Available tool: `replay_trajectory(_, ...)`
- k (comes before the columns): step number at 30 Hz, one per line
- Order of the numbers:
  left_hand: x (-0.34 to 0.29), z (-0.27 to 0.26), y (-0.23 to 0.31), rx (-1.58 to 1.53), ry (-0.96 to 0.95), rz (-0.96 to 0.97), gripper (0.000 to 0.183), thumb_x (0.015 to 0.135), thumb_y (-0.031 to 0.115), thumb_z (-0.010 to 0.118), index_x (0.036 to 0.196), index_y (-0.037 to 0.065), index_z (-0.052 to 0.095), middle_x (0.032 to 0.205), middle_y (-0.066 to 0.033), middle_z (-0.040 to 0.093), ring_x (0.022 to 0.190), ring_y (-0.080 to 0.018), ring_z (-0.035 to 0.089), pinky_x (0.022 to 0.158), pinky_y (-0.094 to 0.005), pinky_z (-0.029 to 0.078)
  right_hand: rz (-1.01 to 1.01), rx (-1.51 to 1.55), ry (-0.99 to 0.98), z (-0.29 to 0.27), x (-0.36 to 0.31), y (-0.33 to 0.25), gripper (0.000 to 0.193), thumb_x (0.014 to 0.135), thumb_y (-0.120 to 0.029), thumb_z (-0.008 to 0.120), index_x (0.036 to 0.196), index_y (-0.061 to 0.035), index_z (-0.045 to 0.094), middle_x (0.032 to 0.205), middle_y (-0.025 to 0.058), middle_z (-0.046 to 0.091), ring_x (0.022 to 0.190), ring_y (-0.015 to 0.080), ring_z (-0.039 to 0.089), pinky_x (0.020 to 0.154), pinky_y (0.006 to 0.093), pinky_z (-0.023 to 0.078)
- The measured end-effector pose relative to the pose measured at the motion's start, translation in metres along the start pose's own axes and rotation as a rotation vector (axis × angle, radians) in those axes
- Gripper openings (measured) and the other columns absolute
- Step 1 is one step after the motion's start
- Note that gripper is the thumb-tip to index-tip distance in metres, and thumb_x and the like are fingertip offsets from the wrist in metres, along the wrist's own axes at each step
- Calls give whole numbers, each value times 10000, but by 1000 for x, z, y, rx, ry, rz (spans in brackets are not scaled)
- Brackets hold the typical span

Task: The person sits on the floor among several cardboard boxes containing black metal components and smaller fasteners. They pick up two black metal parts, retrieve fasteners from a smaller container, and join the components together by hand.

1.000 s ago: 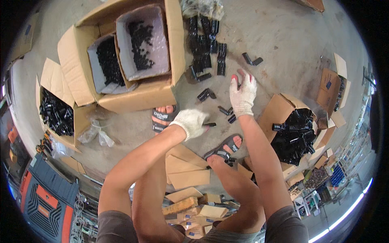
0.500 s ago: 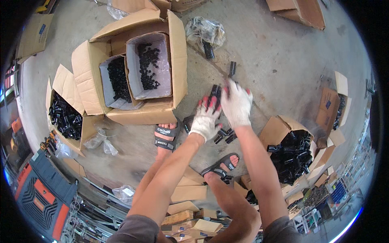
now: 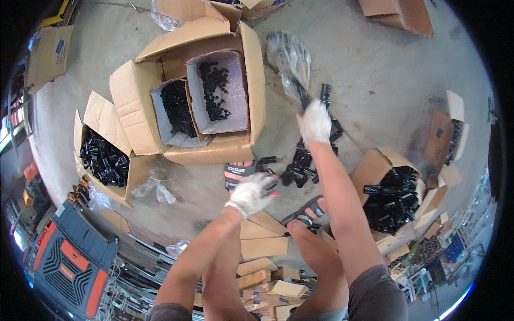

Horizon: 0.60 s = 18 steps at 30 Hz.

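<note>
My right hand (image 3: 315, 123), in a white glove, grips the near end of a clear plastic bag (image 3: 292, 59), which stretches away from it across the floor. Close by the hand, a short black tube (image 3: 325, 93) lies on the concrete. Below my right wrist is a loose pile of glossy black tubular parts (image 3: 301, 165). My left hand (image 3: 251, 193), gloved with red fingertips, hovers near my left sandal, its fingers apart and somewhat blurred. A black part (image 3: 267, 159) lies just beyond it.
A large open carton (image 3: 257, 91) holds two lined inner boxes of small black pieces. Open cartons of black tubes stand at the left (image 3: 104, 160) and right (image 3: 393, 198). An orange and grey case (image 3: 72, 262) sits at the lower left; flattened cardboard (image 3: 262, 246) lies between my feet.
My right hand has moved from the black parts to the plastic bag and gripped it, drawing it out long. My left hand has left the parts and pulled back toward me.
</note>
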State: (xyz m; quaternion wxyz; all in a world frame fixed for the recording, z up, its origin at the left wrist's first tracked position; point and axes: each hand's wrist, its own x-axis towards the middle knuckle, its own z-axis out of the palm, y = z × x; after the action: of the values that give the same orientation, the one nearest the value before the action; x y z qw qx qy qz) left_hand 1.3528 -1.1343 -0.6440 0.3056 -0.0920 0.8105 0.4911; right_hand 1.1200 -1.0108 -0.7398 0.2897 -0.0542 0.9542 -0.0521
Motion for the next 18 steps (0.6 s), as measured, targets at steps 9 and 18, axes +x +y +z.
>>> replay_trajectory(9, -188, -16, -32, -493, 395, -506, 539, 869, 212, 716, 1367, 54, 580, 1298, -187, 645, 1200, -325, 623, 1024, -372, 485, 62, -227, -232, -3, -164, 100, 339, 925, -209, 628, 1196, -33, 525, 1139, 226, 627, 1054, 389, 664, 872, 491, 553)
replay_trajectory(18, -619, 95, 151, -514, 432, -1416, 477, 864, 434, 601, 1223, 133, 694, 1198, -174, 697, 1157, -357, 643, 995, -438, 499, -299, 9, -496, -238, -392, 29, 314, 971, -263, 512, 1075, 10, 627, 1059, 280, 682, 1064, 460, 630, 888, 522, 506)
